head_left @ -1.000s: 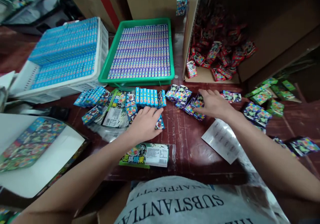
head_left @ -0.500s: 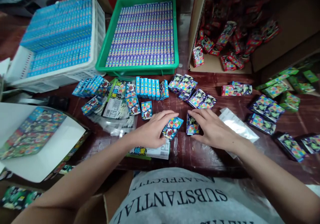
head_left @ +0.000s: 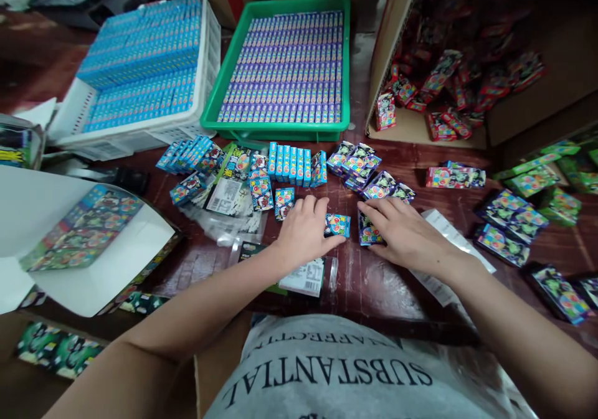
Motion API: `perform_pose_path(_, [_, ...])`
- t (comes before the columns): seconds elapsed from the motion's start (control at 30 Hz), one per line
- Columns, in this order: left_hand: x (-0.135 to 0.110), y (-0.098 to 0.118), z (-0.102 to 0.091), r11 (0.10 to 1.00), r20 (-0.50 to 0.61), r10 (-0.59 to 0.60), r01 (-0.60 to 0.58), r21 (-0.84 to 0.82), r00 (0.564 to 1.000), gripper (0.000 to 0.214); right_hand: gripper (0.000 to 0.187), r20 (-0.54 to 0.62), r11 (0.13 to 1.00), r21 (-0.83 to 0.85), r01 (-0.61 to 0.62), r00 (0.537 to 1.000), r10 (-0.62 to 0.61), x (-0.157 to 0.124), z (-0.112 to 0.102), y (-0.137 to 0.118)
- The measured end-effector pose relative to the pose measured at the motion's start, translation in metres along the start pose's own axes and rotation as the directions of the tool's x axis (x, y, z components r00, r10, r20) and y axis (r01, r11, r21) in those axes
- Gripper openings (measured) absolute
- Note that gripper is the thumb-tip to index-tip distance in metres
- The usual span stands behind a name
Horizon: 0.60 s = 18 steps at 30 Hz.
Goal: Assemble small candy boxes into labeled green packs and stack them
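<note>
My left hand (head_left: 303, 229) rests on the dark red table (head_left: 364, 282), fingers curled around a small blue candy box (head_left: 337, 225) lying flat. My right hand (head_left: 402, 232) lies beside it, its fingers pinching a small purple candy box (head_left: 368, 233). The two boxes sit a few centimetres apart between my hands. Just beyond stand a row of upright blue boxes (head_left: 294, 164) and a loose heap of purple boxes (head_left: 359, 164). A clear printed bag (head_left: 303, 276) lies under my left wrist.
A white crate (head_left: 140, 132) of blue boxes and a green tray (head_left: 224, 89) of purple boxes stand at the back. A cardboard carton (head_left: 406, 132) holds red boxes. Green and purple packs (head_left: 509, 220) lie at right. A white sheet with a printed card (head_left: 84, 226) lies at left.
Both hands drew back from the far piles toward me, each bringing one small box. The blue box, tilted up half a second ago, now lies flat. The camera shifted slightly.
</note>
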<state>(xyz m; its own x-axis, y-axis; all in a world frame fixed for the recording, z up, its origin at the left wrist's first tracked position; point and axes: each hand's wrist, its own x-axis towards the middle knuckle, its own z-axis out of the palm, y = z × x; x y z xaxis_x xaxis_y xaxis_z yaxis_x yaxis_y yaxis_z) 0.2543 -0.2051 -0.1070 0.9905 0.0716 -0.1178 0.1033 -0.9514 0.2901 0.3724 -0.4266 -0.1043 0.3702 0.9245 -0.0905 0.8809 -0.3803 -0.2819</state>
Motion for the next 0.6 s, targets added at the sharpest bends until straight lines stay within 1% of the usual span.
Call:
perform_pose_path(0.03, [0.001, -0.003, 0.003, 0.999, 0.021, 0.045, -0.044, -0.017, 0.999, 0.079, 0.077, 0.022, 0.999, 0.006, 0.032, 0.999, -0.032, 0.004, -0.001, 0.002])
perform_pose_path(0.1, [0.005, -0.014, 0.006, 0.975, 0.066, 0.198, -0.19, -0.114, 0.978, 0.073, 0.084, 0.071, 0.992, 0.065, 0.107, 0.991, -0.112, 0.01, -0.003, 0.006])
perform_pose_path(0.17, [0.011, -0.028, 0.006, 0.91, 0.114, 0.363, -0.325, -0.259, 0.925, 0.075, 0.093, 0.11, 0.974, 0.154, 0.167, 0.977, -0.185, 0.013, -0.003, 0.01])
perform_pose_path(0.23, [0.016, -0.037, 0.005, 0.85, 0.156, 0.458, -0.38, -0.364, 0.875, 0.083, 0.1, 0.13, 0.967, 0.185, 0.176, 0.971, -0.201, 0.015, -0.001, 0.01])
perform_pose_path(0.27, [0.018, -0.039, 0.004, 0.839, 0.17, 0.471, -0.381, -0.387, 0.865, 0.087, 0.101, 0.133, 0.971, 0.17, 0.165, 0.973, -0.189, 0.016, 0.001, 0.009])
perform_pose_path(0.3, [0.019, -0.04, 0.003, 0.84, 0.178, 0.467, -0.372, -0.394, 0.866, 0.09, 0.103, 0.132, 0.978, 0.145, 0.147, 0.977, -0.166, 0.017, 0.003, 0.007])
perform_pose_path(0.33, [0.018, -0.038, 0.002, 0.847, 0.177, 0.452, -0.358, -0.393, 0.874, 0.092, 0.105, 0.128, 0.984, 0.124, 0.126, 0.982, -0.141, 0.017, 0.006, 0.004])
perform_pose_path(0.4, [0.009, -0.035, -0.006, 0.866, 0.15, 0.41, -0.333, -0.373, 0.9, 0.092, 0.115, 0.114, 0.987, 0.128, 0.092, 0.988, -0.107, 0.017, 0.011, -0.002])
perform_pose_path(0.43, [0.001, -0.035, -0.011, 0.875, 0.129, 0.397, -0.332, -0.353, 0.909, 0.09, 0.122, 0.097, 0.987, 0.144, 0.075, 0.991, -0.09, 0.015, 0.015, -0.005])
perform_pose_path(0.5, [-0.022, -0.038, -0.024, 0.889, 0.116, 0.396, -0.349, -0.296, 0.911, 0.086, 0.131, 0.043, 0.982, 0.184, 0.05, 0.997, -0.059, 0.012, 0.022, -0.009])
perform_pose_path(0.53, [-0.036, -0.042, -0.03, 0.896, 0.133, 0.401, -0.358, -0.261, 0.906, 0.087, 0.131, 0.014, 0.978, 0.205, 0.045, 0.999, -0.049, 0.01, 0.026, -0.01])
perform_pose_path(0.6, [-0.064, -0.053, -0.035, 0.909, 0.214, 0.406, -0.368, -0.195, 0.889, 0.1, 0.126, -0.026, 0.967, 0.251, 0.047, 0.999, -0.042, 0.008, 0.034, -0.014])
